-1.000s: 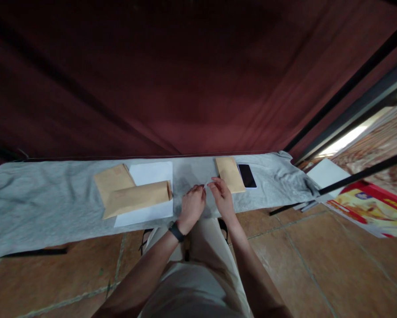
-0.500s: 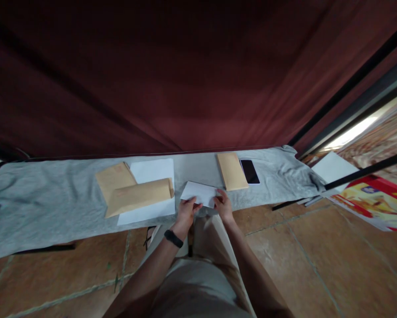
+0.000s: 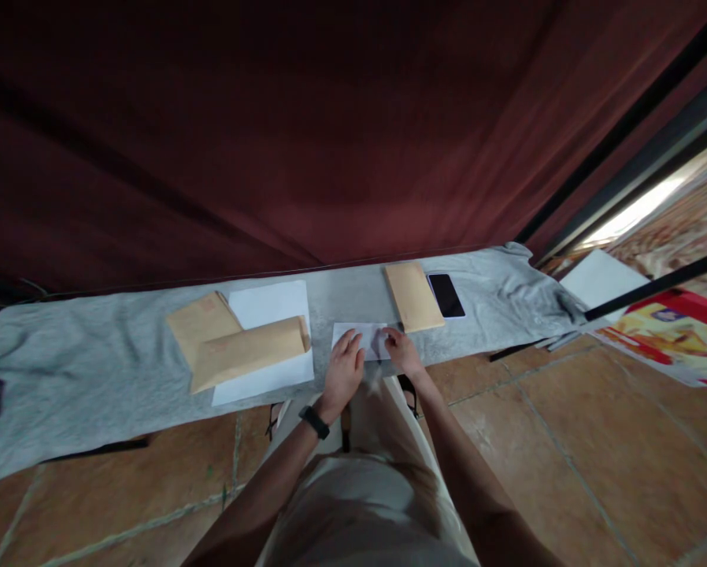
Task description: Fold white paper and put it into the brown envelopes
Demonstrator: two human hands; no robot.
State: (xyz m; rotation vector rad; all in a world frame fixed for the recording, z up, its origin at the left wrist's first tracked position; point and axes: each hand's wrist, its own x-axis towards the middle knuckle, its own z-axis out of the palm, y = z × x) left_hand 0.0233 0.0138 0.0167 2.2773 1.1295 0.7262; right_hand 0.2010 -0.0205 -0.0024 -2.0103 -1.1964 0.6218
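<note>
A small folded white paper lies flat on the grey cloth near the front edge. My left hand rests over its left part, fingers stretched out and lying flat. At the right end of the paper is my right hand, with its fingers curled together and nothing visible in them. Its shadow falls across the paper; whether the fingertips touch it, I cannot tell. Beyond my right hand lies a brown envelope. To the left, another brown envelope overlaps a large white sheet.
One more brown envelope lies partly under the left one. A dark-screened phone sits right of the far envelope. Grey cloth covers the narrow table, and a dark red curtain hangs behind it. A red and yellow box stands at the right.
Both hands held the paper's near edge before; now it lies flatter on the cloth. My left hand has spread over it, and my right hand has released its end and curled above it.
</note>
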